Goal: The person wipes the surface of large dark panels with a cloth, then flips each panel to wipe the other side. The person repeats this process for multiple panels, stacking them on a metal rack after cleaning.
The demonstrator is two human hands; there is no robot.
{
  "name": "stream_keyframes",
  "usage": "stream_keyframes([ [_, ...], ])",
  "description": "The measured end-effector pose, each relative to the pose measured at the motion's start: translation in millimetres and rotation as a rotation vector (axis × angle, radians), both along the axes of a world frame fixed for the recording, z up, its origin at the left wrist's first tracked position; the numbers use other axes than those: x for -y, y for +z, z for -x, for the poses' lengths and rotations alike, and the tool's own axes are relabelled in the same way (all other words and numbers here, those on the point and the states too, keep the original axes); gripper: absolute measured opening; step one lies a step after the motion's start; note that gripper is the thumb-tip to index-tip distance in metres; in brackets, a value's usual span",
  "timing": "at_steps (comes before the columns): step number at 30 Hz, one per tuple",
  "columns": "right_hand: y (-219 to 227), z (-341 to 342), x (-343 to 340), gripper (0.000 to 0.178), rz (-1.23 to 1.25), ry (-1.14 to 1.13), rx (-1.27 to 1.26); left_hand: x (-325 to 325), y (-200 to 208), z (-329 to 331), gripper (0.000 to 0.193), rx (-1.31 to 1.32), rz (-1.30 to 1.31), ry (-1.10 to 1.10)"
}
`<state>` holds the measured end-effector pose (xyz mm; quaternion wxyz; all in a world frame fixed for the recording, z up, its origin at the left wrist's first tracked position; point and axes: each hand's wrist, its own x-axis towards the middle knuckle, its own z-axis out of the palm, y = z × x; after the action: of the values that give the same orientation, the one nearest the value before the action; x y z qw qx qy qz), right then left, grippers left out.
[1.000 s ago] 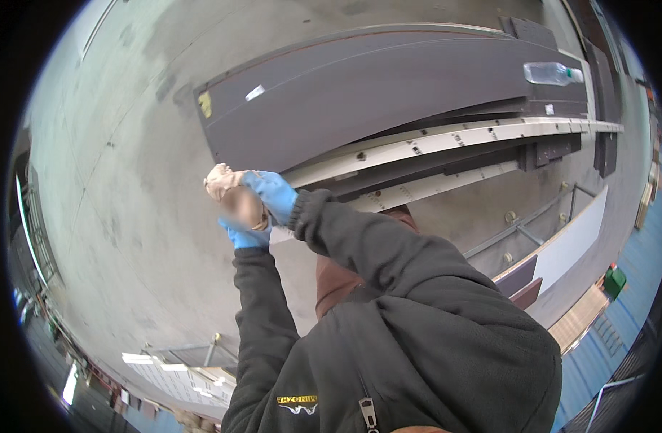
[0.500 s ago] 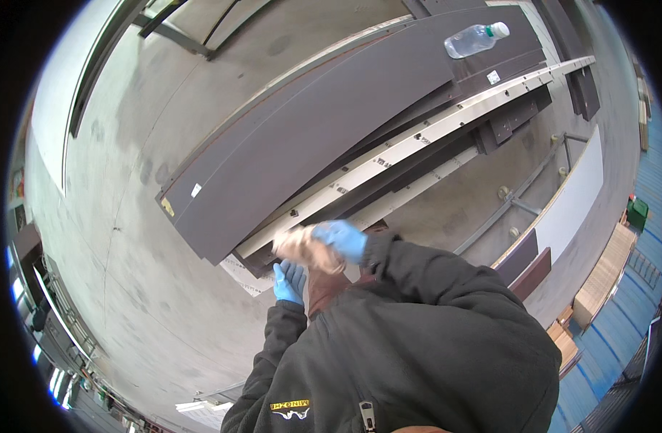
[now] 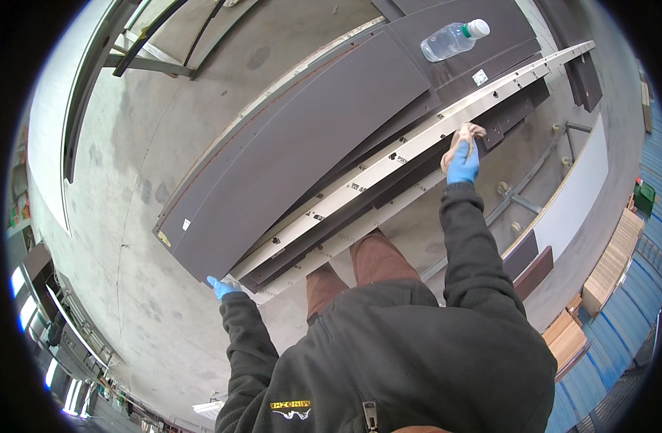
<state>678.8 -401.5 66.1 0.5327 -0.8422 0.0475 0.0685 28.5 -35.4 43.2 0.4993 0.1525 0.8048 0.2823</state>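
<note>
My right hand (image 3: 463,167), in a blue glove, is closed round a crumpled beige cloth (image 3: 457,144). The cloth is at the near edge of a long narrow panel (image 3: 389,162) faced with pale printed film. At that panel's near left end is my left hand (image 3: 226,287), also blue-gloved, its fingers bent around the end; their exact grip is small and partly hidden. Beyond the narrow panel lie large dark grey panels (image 3: 309,123), stacked and overlapping. A clear plastic bottle (image 3: 446,43) with a white cap lies on its side on their far right part.
At the right stands a metal frame on casters (image 3: 522,202) beside a white-faced board (image 3: 576,195). Stacked brown boards (image 3: 611,267) lie farther right, near a green bin (image 3: 644,196). A dark metal rack (image 3: 154,65) rises at the far left.
My right hand has swung out to the right and away from me with the cloth. My left hand has gone left, from near the cloth to the end of the narrow panel.
</note>
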Motion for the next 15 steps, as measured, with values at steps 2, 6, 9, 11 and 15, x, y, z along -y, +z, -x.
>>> stream_keyframes([
  [2, -30, -23, -9, 0.054, 0.18, 0.102, -0.01, -14, 4, 4, 0.072, -0.185, -0.016, -0.074],
  [6, -51, -31, -28, 0.067, 0.711, 0.324, 0.277, -35, 16, 13, 0.078, -0.247, -0.007, -0.231],
  [9, -33, -8, -34, 0.069, 0.624, 0.284, 0.356, -39, 20, 18, 0.074, -0.629, 0.098, -0.309],
  [11, -18, 16, -36, 0.067, 0.667, 0.288, 0.497, -39, 20, 22, 0.065, -0.448, -0.022, -0.213],
  [15, -12, 78, -52, 0.062, 0.332, 0.402, 0.411, -44, 13, 39, 0.055, 0.3, -0.044, 0.276],
])
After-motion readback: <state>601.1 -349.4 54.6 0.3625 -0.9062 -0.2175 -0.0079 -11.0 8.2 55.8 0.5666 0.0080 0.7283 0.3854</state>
